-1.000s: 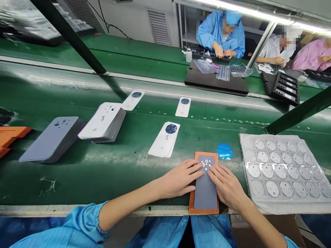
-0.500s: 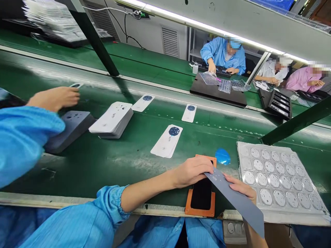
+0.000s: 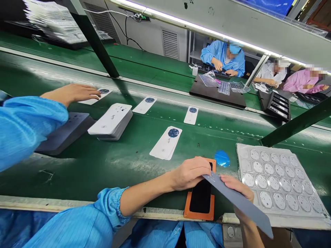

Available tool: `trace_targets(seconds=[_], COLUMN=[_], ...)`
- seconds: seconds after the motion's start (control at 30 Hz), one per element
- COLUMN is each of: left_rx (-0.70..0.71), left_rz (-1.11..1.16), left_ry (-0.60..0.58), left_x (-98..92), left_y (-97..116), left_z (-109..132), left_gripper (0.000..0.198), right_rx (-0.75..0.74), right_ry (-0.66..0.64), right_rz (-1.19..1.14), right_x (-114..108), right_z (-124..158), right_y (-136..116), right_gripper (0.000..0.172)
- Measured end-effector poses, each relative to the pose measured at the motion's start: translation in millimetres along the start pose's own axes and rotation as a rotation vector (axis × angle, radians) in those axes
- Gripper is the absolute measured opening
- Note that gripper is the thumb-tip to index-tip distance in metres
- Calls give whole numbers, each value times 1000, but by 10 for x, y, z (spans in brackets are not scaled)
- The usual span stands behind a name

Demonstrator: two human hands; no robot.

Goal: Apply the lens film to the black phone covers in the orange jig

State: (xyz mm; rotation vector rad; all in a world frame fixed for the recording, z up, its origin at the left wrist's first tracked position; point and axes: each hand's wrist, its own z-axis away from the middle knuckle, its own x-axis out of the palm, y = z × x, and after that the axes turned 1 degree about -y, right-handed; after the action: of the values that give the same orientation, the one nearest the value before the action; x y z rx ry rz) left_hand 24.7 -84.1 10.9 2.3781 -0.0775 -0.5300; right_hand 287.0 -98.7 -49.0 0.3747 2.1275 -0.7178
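A grey panel (image 3: 239, 201) is gripped by both bare hands, and it is held tilted, clear of the bench, between them. Its upper end, where small holes can be seen, is pinched by the left hand (image 3: 190, 172); the fingers are bent and drawn together over that end, while the thumb is mostly hidden. The lower part is held by the right hand (image 3: 236, 187), whose fingers are curled over the far long edge; the palm is covered by the panel, and how firmly it is clasped cannot be told. The free end is extended past the right hand, over the bench's front edge.

Directly beneath the left hand, an orange frame (image 3: 199, 215) with a black pad (image 3: 200, 198) is set on the green bench (image 3: 124, 172), its far end partly covered by the fingers. A round blue film (image 3: 221, 158) is placed just beyond the two hands. To the right of the right hand, a clear tray (image 3: 245, 153) is filled with rows of white discs (image 3: 279, 201). Beyond the left hand, overlapping white cards (image 3: 160, 150) are laid flat. Farther left, a stack of white panels (image 3: 110, 120) is seen, and past it another white card (image 3: 89, 101) is touched by a co-worker's hand (image 3: 66, 94).
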Motion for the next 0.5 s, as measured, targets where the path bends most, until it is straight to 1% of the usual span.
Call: trace_targets(seconds=[0.03,0.1,0.13,0.17,0.2,0.23,0.27,0.3,0.33,0.4,0.43,0.5], left_rx=[-51,-222,-324,-417,-488,-545,-578,-613,-706,-800,-842,-950], left_rz=[-11,-27,-32,-32,-31,-42,-57,-105,-207,-331,-388,-497], left_ry=[-3,5,10,8,-5,-30,-57,-71,-65,-18,3,44], left_x=[30,60,47,8,-58,-150,-261,-384,-509,-733,-819,-928], left_y=[-8,-43,-76,-125,-192,-280,-389,-517,-662,-981,-1144,-1449], left_z=[-13,-85,-146,-225,-320,-428,-545,-668,-789,-1005,-1090,-1200], left_gripper=[19,18,18,18,17,22,35,54,59,57,57,62], right_rx=[50,247,369,487,580,645,670,687,716,743,762,797], right_ry=[75,290,384,470,540,568,626,654,613,537,481,358], right_rz=[-64,-307,-447,-586,-708,-793,-876,-975,-1053,-1086,-1088,-1075], right_x=[44,114,129,122,95,47,-14,-79,-137,-187,-167,-45], right_z=[-59,-255,-403,-585,-799,-1034,-1275,-1505,-1705,-1964,-2011,-1945], right_y=[6,51,100,169,258,362,477,593,700,846,872,829], right_gripper=[21,18,16,19,26,33,40,45,47,44,42,40])
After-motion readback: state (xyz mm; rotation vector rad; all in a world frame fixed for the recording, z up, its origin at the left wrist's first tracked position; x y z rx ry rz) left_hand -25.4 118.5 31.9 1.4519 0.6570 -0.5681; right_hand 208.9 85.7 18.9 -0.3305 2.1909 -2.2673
